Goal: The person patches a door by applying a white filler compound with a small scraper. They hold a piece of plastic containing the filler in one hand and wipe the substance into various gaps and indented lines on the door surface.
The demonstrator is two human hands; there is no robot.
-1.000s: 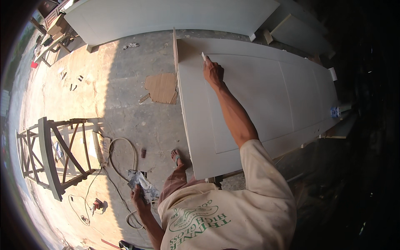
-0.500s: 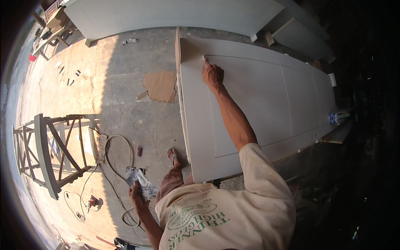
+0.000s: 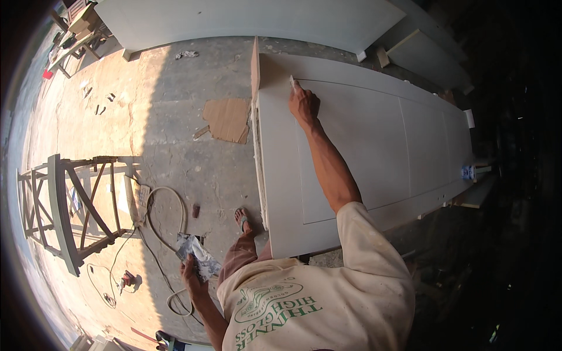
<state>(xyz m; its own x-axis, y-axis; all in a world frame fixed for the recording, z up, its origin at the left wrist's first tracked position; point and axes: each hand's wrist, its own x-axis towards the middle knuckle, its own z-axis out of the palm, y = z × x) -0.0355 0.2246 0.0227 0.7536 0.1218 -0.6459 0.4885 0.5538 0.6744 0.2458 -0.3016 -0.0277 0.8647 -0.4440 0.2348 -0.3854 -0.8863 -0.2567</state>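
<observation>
A long white panel with thin grooves forming rectangles lies in front of me, stretching off to the right. My right hand reaches across to its far left corner. Its fingers pinch a small pale flat blade, which looks like a scraper, at the corner of a groove. Low at my left side, my left hand grips a flat sheet that is silvery and smeared with white. What the sheet is made of cannot be made out.
A wooden frame stands on the sunlit floor at left, near a hose and a red power tool. Torn cardboard lies beside the panel. Another large white panel stands beyond. A small can sits at the right end.
The whole view has shifted slightly. My right hand and its blade stay by the same groove corner, with only a slight change of position. My left hand keeps its hold on the sheet.
</observation>
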